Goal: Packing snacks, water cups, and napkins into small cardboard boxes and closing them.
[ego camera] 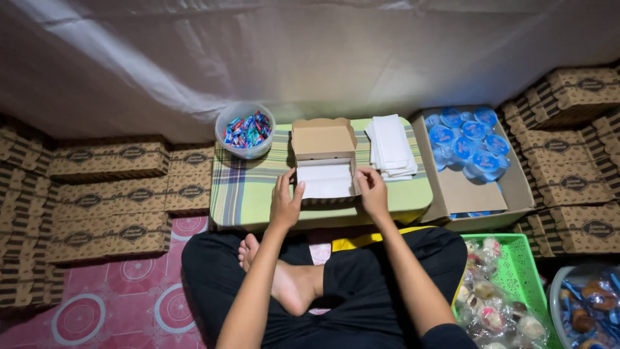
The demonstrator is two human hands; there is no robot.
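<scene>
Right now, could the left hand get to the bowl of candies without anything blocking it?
Probably yes. The left hand rests at the open box, and the bowl of candies sits up and to its left on the low table, with only bare striped cloth between them.

Matt cardboard box, seemingly paper-lined
</scene>
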